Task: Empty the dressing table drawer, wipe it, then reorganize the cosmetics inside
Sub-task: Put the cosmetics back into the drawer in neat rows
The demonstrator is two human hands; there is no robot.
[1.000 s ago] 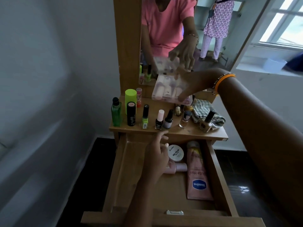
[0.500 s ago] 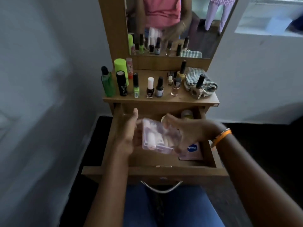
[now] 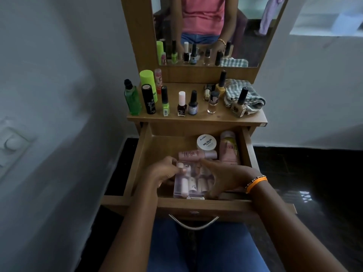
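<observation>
The wooden drawer [image 3: 137, 169] stands pulled out below the dressing table top. A clear plastic case [image 3: 191, 183] of small pink bottles lies flat at the drawer's front. My left hand [image 3: 165, 171] grips its left edge and my right hand [image 3: 224, 177] holds its right side. Behind the case lie a pink tube [image 3: 196, 154], a white nail polish remover jar [image 3: 206, 142] and a pink lotion tube [image 3: 228, 149] along the right wall.
On the table top [image 3: 196, 118] stand a green bottle [image 3: 132, 98], a black stick [image 3: 148, 99], a lime can [image 3: 148, 79], several nail polish bottles and a checked cloth [image 3: 243, 95]. A mirror [image 3: 206, 30] rises behind. Walls stand close on the left and right.
The case came off the table top and down into the drawer. Both hands lowered it from mid-air to the drawer's front, and my view tilted down.
</observation>
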